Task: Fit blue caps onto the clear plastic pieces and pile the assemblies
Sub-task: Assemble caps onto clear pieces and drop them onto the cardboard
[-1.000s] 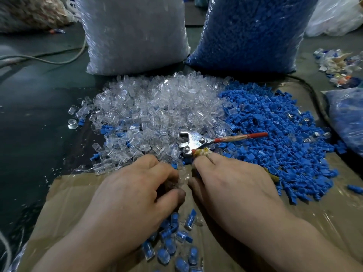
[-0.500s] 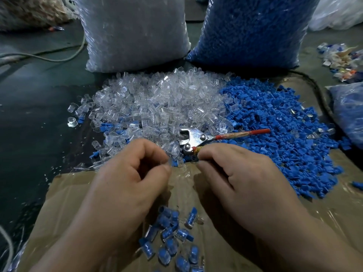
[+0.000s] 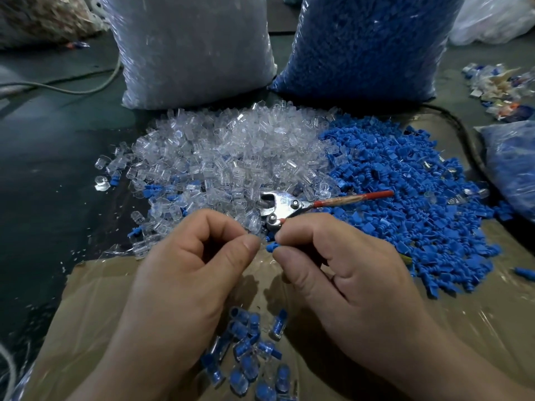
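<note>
A heap of clear plastic pieces (image 3: pixel 225 157) lies in the middle, with a heap of blue caps (image 3: pixel 405 198) to its right. My left hand (image 3: pixel 188 273) pinches a clear plastic piece (image 3: pixel 252 227) between thumb and forefinger. My right hand (image 3: pixel 341 273) pinches a blue cap (image 3: pixel 271 246) by its end. The two pinched parts sit a few centimetres apart above the cardboard. A small pile of finished assemblies (image 3: pixel 249 351) lies on the cardboard between my wrists.
Metal pliers with red handles (image 3: pixel 292 205) lie across the heaps just beyond my fingers. Two large bags stand behind: clear pieces (image 3: pixel 191 47) and blue caps (image 3: pixel 362 44). Brown cardboard (image 3: pixel 95 296) covers the dark table. Another blue bag (image 3: pixel 512 166) lies right.
Both hands rose from the cardboard and drew apart. The left hand now pinches a clear piece and the right a blue cap, held facing each other.
</note>
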